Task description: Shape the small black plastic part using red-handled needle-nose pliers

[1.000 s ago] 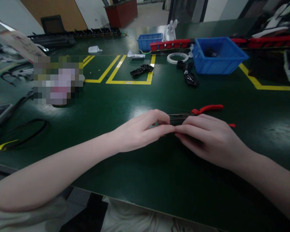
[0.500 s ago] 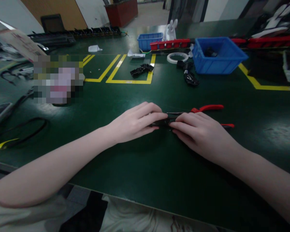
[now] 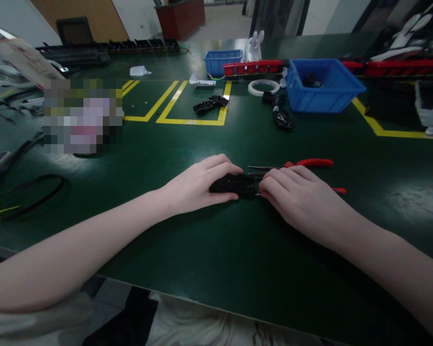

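Observation:
My left hand (image 3: 197, 185) is wrapped around a black, elongated plastic-looking part (image 3: 236, 185) on the table, thumb along the near side and fingers over the far side. At the part's right end, my right hand (image 3: 296, 194) has its fingertips bent together. A tiny pale tip shows at those fingertips, too small to name. Just behind the right hand lie red-handled long-nose pliers (image 3: 315, 163), their thin jaws pointing left and one handle partly covered by the hand.
On the green table (image 3: 209, 250), a black jointed part (image 3: 211, 105) and another black part (image 3: 279, 113) lie farther back. Beyond are a white tape roll (image 3: 254, 91), a blue bin (image 3: 324, 96) and a smaller blue bin (image 3: 222, 62). A black cable loop (image 3: 54, 179) lies left.
The left fingers have drawn back leftward, so more of the black part shows. My right fingertips have shifted slightly right, away from the part's middle. The view has moved slightly.

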A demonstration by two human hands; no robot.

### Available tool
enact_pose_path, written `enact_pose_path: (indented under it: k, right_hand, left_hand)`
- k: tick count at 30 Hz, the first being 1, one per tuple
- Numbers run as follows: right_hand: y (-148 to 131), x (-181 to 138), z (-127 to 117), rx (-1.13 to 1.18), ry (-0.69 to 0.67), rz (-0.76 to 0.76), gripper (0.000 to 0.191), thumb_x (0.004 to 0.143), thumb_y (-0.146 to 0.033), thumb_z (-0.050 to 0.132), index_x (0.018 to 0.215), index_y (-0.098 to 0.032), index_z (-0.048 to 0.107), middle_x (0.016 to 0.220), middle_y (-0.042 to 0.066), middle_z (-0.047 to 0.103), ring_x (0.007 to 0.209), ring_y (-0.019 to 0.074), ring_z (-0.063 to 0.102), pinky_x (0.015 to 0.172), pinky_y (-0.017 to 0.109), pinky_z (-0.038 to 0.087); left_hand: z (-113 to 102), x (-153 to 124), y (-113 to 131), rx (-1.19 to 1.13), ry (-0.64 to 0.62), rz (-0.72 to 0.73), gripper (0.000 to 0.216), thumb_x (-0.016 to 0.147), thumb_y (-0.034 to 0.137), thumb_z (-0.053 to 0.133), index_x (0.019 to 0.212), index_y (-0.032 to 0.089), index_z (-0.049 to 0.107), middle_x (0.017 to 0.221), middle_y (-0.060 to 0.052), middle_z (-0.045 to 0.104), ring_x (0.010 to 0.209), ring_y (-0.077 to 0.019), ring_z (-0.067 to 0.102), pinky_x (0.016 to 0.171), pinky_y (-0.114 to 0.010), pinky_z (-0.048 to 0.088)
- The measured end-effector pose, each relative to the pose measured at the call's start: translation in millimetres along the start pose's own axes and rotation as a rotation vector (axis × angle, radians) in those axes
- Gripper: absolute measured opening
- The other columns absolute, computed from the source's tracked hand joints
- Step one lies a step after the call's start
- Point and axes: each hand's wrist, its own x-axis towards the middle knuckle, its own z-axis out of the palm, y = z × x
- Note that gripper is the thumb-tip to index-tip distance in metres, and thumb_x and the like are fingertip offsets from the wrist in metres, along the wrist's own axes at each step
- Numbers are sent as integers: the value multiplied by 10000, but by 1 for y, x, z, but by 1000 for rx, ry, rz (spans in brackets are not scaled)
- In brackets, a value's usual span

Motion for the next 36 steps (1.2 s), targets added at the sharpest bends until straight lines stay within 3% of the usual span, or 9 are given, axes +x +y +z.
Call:
enact_pose_path:
  k: [7,15,23,30,36]
  right_hand:
    - [-1,-2,-9,243,71,41,139,910,-111,414,864,-124,545,805,79,606,743,189,580,696,309,475]
    - [-8,1,-6,258,31,22,132,878,-77,450,914,-100,575,878,109,615,818,222,588,719,350,490]
    - [-7,2,-17,414,-23,143,146,879,-121,449,864,-150,591,861,81,610,791,199,582,676,341,496]
    - [-20,7,-20,772,140,386,115,808,-131,585,895,-204,604,833,-2,665,723,130,626,651,258,513]
    - [-24,10,-14,879,97,476,174,778,-114,600,928,-202,604,844,6,685,714,140,630,631,267,517]
  left_hand:
    - [6,2,7,-113,-14,-5,393,821,289,676,1142,113,532,1043,-67,585,954,-159,577,802,-258,492]
    - [12,5,17,-183,-16,-26,366,817,289,678,1117,136,533,1040,-54,586,957,-158,581,824,-266,493]
    - [11,4,19,-216,-16,-36,375,828,258,662,1151,156,501,1083,-48,569,979,-153,575,845,-258,495]
    - [12,5,23,-246,-31,-76,442,795,288,695,1164,176,480,1064,-53,606,943,-178,603,766,-283,503]
    - [12,7,24,-251,-26,-74,395,786,253,695,1118,166,498,1074,-59,615,962,-183,601,761,-273,487]
